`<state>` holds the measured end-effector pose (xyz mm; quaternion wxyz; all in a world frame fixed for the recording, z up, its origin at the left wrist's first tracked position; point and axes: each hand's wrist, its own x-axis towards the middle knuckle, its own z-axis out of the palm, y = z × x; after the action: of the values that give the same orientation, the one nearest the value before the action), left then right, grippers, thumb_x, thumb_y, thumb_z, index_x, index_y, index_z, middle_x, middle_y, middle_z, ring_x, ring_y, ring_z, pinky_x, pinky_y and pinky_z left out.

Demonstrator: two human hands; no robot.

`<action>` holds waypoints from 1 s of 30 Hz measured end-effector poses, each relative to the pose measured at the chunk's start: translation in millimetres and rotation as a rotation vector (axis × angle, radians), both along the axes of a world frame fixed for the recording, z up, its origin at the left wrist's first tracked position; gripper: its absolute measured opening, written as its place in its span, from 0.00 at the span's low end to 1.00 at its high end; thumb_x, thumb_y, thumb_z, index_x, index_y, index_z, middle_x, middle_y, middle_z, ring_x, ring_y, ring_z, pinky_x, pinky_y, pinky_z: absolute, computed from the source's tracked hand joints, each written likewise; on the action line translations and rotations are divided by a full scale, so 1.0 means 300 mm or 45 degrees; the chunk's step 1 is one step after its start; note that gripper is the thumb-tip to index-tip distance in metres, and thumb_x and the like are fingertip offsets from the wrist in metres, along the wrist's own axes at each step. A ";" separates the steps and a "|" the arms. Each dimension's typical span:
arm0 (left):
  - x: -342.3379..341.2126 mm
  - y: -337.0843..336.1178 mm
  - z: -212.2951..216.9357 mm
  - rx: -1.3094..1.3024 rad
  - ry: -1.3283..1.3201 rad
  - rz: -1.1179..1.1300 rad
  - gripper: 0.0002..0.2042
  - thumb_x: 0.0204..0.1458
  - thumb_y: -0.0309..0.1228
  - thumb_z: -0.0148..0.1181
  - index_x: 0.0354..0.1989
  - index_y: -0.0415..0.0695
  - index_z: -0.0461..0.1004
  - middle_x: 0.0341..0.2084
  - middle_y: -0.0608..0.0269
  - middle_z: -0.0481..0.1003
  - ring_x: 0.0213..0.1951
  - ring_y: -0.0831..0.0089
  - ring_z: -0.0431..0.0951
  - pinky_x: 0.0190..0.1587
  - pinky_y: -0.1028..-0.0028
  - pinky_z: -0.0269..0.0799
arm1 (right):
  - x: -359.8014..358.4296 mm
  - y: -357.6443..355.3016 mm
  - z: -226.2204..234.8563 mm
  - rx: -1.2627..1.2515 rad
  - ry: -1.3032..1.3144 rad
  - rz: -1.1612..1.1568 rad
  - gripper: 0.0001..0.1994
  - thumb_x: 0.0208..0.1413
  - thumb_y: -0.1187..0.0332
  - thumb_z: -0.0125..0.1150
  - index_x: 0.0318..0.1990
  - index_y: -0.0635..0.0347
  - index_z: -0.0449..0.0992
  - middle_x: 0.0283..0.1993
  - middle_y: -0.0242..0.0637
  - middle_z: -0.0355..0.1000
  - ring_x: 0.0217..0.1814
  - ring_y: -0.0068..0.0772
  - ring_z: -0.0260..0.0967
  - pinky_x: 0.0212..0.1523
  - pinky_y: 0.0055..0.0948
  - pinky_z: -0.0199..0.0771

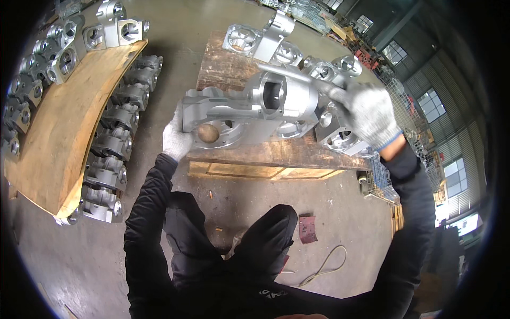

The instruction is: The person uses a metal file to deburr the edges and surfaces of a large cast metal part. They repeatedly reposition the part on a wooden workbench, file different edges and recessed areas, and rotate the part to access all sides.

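A large silver metal casting [249,106] is held up in front of me above a wooden pallet [276,154]. My left hand [175,139], in a white knit glove, grips the casting's left end from below. My right hand [366,114], also gloved, is shut on a thin metal rod-shaped tool [292,74] that reaches across the casting's top to its round opening. Several similar castings [287,50] lie on the pallet behind and under the held one.
At the left, stacked rows of the same castings [114,143] sit under a curved plywood sheet [64,122] with more castings on top. A reddish scrap [308,228] and a loose strap [324,266] lie on the concrete floor. Wire cages [404,106] stand at right.
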<state>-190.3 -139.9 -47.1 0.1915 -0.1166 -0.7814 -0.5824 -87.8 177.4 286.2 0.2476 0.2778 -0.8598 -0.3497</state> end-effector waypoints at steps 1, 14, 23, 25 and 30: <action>-0.011 -0.003 -0.004 -0.056 0.000 0.024 0.42 0.52 0.24 0.67 0.78 0.49 0.57 0.50 0.42 0.81 0.54 0.50 0.83 0.54 0.64 0.77 | 0.012 -0.004 0.013 -0.012 -0.014 0.051 0.25 0.64 0.61 0.59 0.69 0.28 0.74 0.20 0.31 0.66 0.18 0.29 0.67 0.17 0.33 0.66; 0.009 -0.064 0.121 -0.677 -0.323 0.059 0.55 0.50 0.25 0.68 0.82 0.48 0.34 0.72 0.33 0.57 0.69 0.42 0.67 0.68 0.58 0.69 | 0.009 -0.024 0.031 -0.559 -0.439 -0.052 0.14 0.68 0.55 0.58 0.53 0.40 0.86 0.30 0.41 0.80 0.31 0.46 0.80 0.33 0.41 0.80; 0.077 0.292 0.747 -0.279 0.441 -0.258 0.23 0.63 0.38 0.64 0.65 0.44 0.75 0.61 0.51 0.76 0.63 0.57 0.76 0.66 0.64 0.70 | 0.019 0.102 -0.066 -0.437 -0.311 0.049 0.11 0.62 0.62 0.62 0.48 0.46 0.86 0.25 0.41 0.78 0.27 0.46 0.78 0.28 0.42 0.77; 0.012 0.381 0.816 -0.312 0.329 -0.372 0.21 0.63 0.39 0.65 0.61 0.44 0.79 0.55 0.53 0.81 0.58 0.61 0.80 0.62 0.65 0.73 | 0.055 0.121 -0.086 -0.469 -0.246 0.178 0.13 0.60 0.63 0.63 0.51 0.46 0.85 0.24 0.41 0.76 0.26 0.46 0.77 0.27 0.43 0.76; -0.097 0.437 0.787 -0.104 0.065 -0.679 0.14 0.55 0.38 0.73 0.45 0.45 0.87 0.38 0.55 0.87 0.40 0.62 0.87 0.47 0.68 0.79 | 0.146 0.126 -0.089 -0.433 -0.169 0.027 0.18 0.62 0.61 0.64 0.60 0.40 0.81 0.18 0.37 0.69 0.19 0.41 0.72 0.23 0.40 0.72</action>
<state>-219.3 -8.9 189.0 0.0460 -0.3404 -0.7409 -0.5771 -43.9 215.1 259.6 0.2374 0.2635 -0.9179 -0.1777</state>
